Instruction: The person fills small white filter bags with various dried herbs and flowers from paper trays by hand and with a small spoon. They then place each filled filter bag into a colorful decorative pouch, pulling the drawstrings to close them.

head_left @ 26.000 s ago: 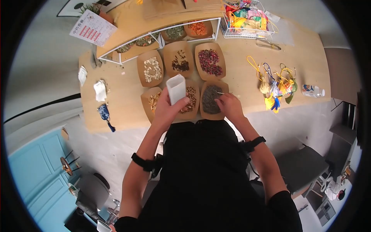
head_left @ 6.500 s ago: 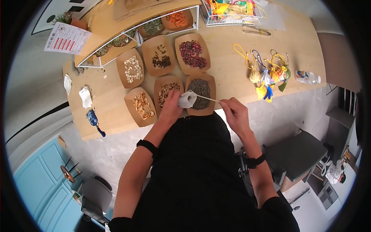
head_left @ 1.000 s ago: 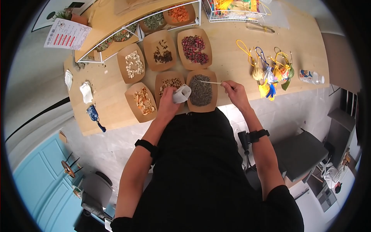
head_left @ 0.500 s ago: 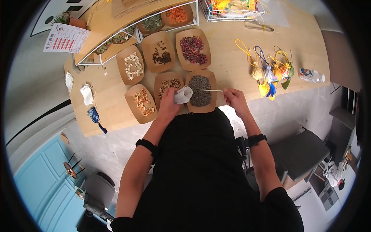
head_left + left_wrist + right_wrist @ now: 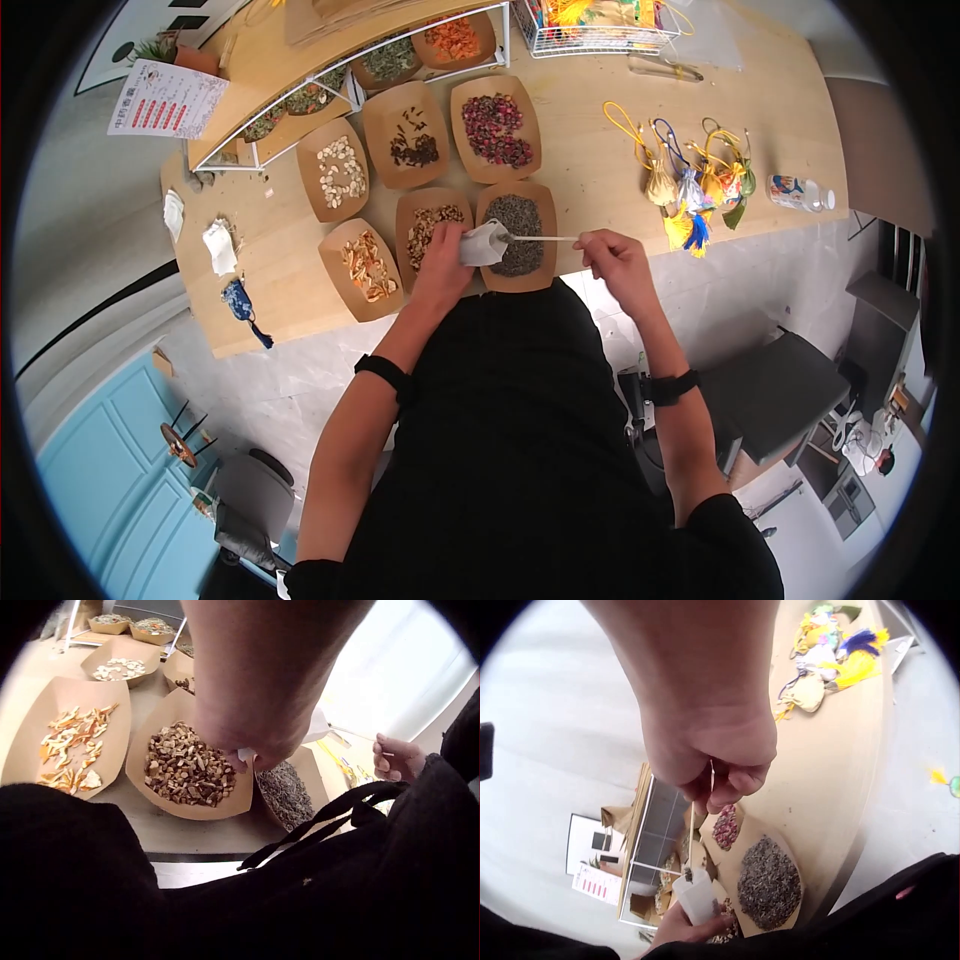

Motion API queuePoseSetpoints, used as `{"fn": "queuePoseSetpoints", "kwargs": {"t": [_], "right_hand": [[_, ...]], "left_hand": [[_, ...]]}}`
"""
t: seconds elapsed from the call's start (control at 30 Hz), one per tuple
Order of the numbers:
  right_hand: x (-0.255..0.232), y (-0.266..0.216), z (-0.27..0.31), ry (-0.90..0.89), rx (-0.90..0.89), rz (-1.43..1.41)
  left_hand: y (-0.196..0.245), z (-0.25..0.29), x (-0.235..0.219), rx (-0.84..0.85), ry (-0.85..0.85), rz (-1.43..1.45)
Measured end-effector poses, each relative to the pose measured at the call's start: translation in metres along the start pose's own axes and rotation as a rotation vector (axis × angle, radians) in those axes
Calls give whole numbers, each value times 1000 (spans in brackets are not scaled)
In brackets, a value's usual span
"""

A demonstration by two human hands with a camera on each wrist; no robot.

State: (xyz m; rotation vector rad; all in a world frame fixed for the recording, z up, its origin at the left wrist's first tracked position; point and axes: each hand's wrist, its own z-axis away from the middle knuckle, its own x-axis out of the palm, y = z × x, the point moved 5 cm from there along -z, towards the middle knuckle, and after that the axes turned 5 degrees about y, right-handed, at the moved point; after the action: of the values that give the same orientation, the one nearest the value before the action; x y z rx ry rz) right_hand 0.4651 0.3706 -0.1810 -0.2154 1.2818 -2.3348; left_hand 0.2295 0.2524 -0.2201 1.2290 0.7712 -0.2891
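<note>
My left hand [image 5: 441, 270] grips a small white paper bag [image 5: 482, 246], its mouth turned toward the right. Between its fingertips my right hand [image 5: 614, 262] pinches a thin light stick [image 5: 545, 238]. In the right wrist view the stick's far end, carrying some dark bits, is at the mouth of the white bag [image 5: 697, 898]. Below the bag and stick lies a brown paper tray [image 5: 548, 276] of grey-purple dried buds [image 5: 519, 262]. Beside it, partly hidden by my left hand, a tray [image 5: 210, 812] holds chopped brown pieces [image 5: 182, 766].
More trays hold orange-white peel [image 5: 369, 267], white slices [image 5: 341, 172], dark cloves [image 5: 414, 150] and red buds [image 5: 495, 131]. A white-framed shelf [image 5: 255, 155] stands behind them. Tasselled pouches [image 5: 690, 188], a bottle [image 5: 797, 193], tweezers [image 5: 667, 69] and a wire basket [image 5: 590, 41] are on the right.
The stick's far end has moved from over the grey-purple buds to the bag's mouth. The bag has tilted more toward the stick, and my left hand still grips it.
</note>
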Motion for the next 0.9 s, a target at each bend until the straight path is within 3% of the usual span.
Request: {"fn": "queuePoseSetpoints", "kwargs": {"t": [0.07, 0.13, 0.2, 0.3, 0.37, 0.6, 0.7, 0.9], "right_hand": [[11, -10, 5, -8, -88, 95], [24, -43, 20, 24, -593, 509], [24, -45, 25, 24, -599, 497], [6, -33, 23, 137, -549, 354], [-11, -9, 13, 244, -174, 182], [-16, 49, -13, 234, -127, 284], [-1, 62, -17, 115, 39, 165], [0, 65, -18, 41, 150, -58]], "left_hand": [[0, -1, 3, 10, -5, 25], [2, 0, 4, 10, -21, 51], [1, 0, 2, 10, -11, 53], [-5, 1, 0, 10, 17, 50], [-10, 2, 0, 14, 33, 44], [-12, 3, -8, -71, 15, 59], [-13, 3, -9, -65, -3, 53], [-14, 5, -10, -76, -3, 31]]}}
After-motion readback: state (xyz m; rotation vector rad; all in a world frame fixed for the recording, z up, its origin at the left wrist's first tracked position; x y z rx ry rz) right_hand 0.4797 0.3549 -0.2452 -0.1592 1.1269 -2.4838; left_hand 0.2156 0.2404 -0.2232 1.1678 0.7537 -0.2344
